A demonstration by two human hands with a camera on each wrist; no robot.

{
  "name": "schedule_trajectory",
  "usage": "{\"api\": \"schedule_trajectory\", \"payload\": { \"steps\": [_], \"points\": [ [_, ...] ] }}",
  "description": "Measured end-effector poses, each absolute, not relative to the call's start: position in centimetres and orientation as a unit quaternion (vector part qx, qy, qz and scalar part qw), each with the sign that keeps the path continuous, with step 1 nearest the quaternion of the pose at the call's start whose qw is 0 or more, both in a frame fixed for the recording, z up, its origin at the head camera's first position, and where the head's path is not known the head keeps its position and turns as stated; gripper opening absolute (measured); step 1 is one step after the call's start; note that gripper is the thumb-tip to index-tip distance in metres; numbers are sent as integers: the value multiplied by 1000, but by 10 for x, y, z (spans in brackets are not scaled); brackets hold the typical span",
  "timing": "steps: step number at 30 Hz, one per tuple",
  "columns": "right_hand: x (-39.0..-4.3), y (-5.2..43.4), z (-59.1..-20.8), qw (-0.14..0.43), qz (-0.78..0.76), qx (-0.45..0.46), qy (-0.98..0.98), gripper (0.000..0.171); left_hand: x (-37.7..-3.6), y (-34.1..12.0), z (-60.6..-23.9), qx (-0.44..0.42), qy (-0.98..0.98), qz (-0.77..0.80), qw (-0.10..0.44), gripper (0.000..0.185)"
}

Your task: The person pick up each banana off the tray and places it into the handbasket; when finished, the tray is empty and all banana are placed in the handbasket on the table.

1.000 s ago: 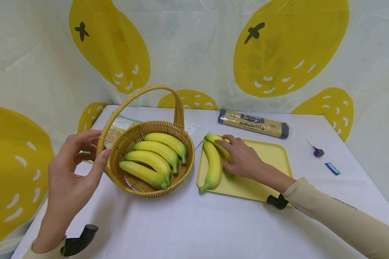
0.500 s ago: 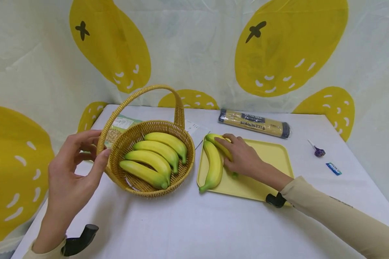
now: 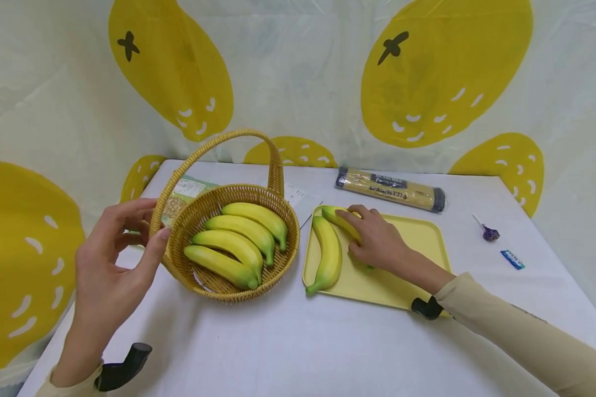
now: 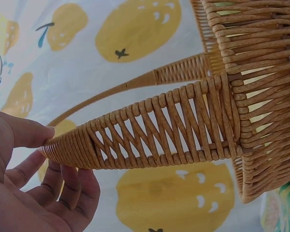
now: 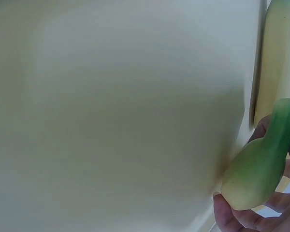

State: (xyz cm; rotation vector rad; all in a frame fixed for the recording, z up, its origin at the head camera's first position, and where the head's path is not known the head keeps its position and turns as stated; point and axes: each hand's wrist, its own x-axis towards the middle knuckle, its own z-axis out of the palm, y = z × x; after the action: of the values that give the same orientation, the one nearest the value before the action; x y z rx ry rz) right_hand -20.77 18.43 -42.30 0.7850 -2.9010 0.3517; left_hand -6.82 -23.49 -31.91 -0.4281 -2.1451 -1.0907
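Observation:
My left hand (image 3: 114, 270) holds the woven handle (image 3: 206, 148) of a wicker basket (image 3: 230, 296). In the left wrist view, its thumb (image 4: 31, 133) and fingertips pinch the handle from both sides. Several yellow bananas (image 3: 228, 246) with green ends lie side by side in the basket. Over a pale yellow tray (image 3: 422, 234), my right hand (image 3: 381, 240) grips a banana (image 3: 341, 220), covering its middle. The right wrist view shows this banana's green stem end (image 5: 256, 169) between thumb and fingers. Another banana (image 3: 329, 256) lies along the tray's left edge.
Behind the tray lies a pack of spaghetti (image 3: 389, 190). A purple-wrapped lollipop (image 3: 489, 234) and a small blue packet (image 3: 512, 259) are at the right. A green and white food bag (image 3: 181, 196) and a paper sheet (image 3: 303, 204) lie behind the basket.
My right hand has shifted slightly right with the gripped banana, widening the gap to the banana at the tray's edge. The left hand and basket have stayed in place.

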Motion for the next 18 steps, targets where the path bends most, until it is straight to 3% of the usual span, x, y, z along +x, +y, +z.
{"api": "schedule_trajectory", "payload": {
  "steps": [18],
  "points": [
    [-209,187,-416,109,107,281,-948,73,-68,-234,-318,-162,-826,-421,338,51]
  ]
}}
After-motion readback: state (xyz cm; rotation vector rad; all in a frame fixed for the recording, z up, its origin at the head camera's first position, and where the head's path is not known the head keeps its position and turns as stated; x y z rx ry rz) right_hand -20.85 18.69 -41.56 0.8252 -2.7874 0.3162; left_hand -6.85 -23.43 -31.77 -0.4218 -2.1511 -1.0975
